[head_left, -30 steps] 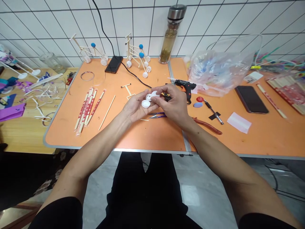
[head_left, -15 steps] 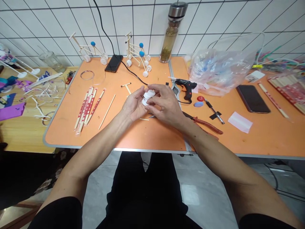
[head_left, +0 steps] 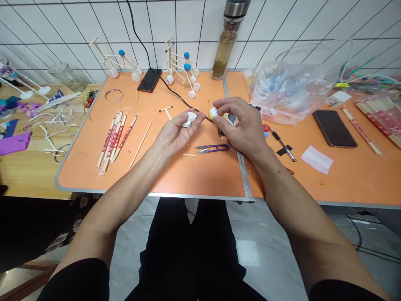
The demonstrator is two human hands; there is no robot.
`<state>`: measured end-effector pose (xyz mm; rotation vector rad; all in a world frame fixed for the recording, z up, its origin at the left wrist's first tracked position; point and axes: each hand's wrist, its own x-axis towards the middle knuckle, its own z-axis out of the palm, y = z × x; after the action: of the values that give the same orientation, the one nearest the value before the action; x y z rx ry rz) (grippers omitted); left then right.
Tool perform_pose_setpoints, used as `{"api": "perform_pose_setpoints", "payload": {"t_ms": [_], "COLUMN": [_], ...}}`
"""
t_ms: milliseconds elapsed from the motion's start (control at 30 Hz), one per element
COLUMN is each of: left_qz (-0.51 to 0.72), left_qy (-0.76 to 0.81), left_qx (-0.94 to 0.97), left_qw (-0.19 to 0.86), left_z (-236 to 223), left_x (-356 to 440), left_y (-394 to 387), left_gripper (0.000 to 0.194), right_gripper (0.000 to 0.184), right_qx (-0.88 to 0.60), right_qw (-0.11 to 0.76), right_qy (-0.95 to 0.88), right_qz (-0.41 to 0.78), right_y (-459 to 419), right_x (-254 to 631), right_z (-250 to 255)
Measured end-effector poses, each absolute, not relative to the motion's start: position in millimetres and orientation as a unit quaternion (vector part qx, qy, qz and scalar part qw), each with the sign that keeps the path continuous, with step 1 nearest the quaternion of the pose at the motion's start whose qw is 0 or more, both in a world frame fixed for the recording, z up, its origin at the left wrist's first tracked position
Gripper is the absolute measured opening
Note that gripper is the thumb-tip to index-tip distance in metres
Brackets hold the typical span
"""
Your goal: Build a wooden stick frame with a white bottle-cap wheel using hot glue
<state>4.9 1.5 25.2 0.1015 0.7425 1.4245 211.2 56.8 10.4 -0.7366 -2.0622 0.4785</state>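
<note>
White bottle caps (head_left: 190, 117) rest on the fingers of my left hand (head_left: 175, 133), which is palm up with its thumb against them. Between the thumb and index finger of my right hand (head_left: 241, 125) is a single white bottle cap (head_left: 213, 112), held above the table. A yellow and grey tape measure (head_left: 232, 120) lies partly hidden behind that hand. Just below are purple thread snips (head_left: 216, 148), blades to the left, and a short stick piece (head_left: 189, 155). A small T-shaped stick frame (head_left: 166, 110) lies beyond my left hand.
Stick models (head_left: 180, 69) with white wheels stand near the wall, beside a phone (head_left: 149, 80) and a tea bottle (head_left: 224, 50). Wrapped chopsticks (head_left: 112, 142) lie left. On the right are a plastic bag (head_left: 291, 92), a pen (head_left: 283, 145) and another phone (head_left: 334, 129).
My hands have moved apart. The right hand has shifted right with one cap, leaving other caps in the left hand. The thread snips and tape measure now show; the glue gun is mostly covered.
</note>
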Motion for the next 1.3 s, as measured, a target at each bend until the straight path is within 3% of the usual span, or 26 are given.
{"api": "perform_pose_setpoints", "payload": {"t_ms": [200, 267, 467, 567, 700, 900, 1100, 1300], "left_qz": [0.638, 0.623, 0.576, 0.548, 0.536, 0.558, 0.573, 0.550], "left_qy": [0.353, 0.363, 0.373, 0.365, 0.368, 0.395, 0.447, 0.457], "left_qx": [0.076, 0.091, 0.167, 0.210, 0.218, 0.165, 0.167, 0.167], "left_qw": [0.681, 0.687, 0.708, 0.723, 0.728, 0.711, 0.667, 0.679], "left_z": [25.0, 23.4, 19.7, 16.8, 15.1, 22.4, 27.4, 31.3], "left_x": [-0.1, 0.3, 2.5, 6.1, 12.5, 11.5, 0.7, 2.1], "left_y": [2.9, 1.8, -3.3, -5.1, -7.1, -4.6, 0.9, -0.6], "left_gripper": [0.032, 0.030, 0.022, 0.026, 0.031, 0.031, 0.029, 0.028], "right_gripper": [0.011, 0.011, 0.031, 0.038, 0.033, 0.031, 0.040, 0.025], "right_qx": [-0.358, -0.354, -0.294, -0.244, -0.245, -0.319, -0.386, -0.388], "right_qw": [0.214, 0.190, 0.358, 0.340, 0.309, 0.363, 0.122, 0.019], "right_qy": [-0.901, -0.909, -0.868, -0.889, -0.903, -0.863, -0.913, -0.922], "right_qz": [0.117, 0.106, 0.181, 0.183, 0.171, 0.148, 0.041, 0.004], "right_y": [68.9, 68.4, 64.0, 57.7, 52.5, 63.3, 63.8, 55.2], "right_x": [218.1, 216.2, 211.3, 204.4, 198.4, 213.0, 216.6, 205.8], "right_z": [1.9, -0.5, 2.0, 1.4, 0.3, 8.3, 6.3, 12.8]}}
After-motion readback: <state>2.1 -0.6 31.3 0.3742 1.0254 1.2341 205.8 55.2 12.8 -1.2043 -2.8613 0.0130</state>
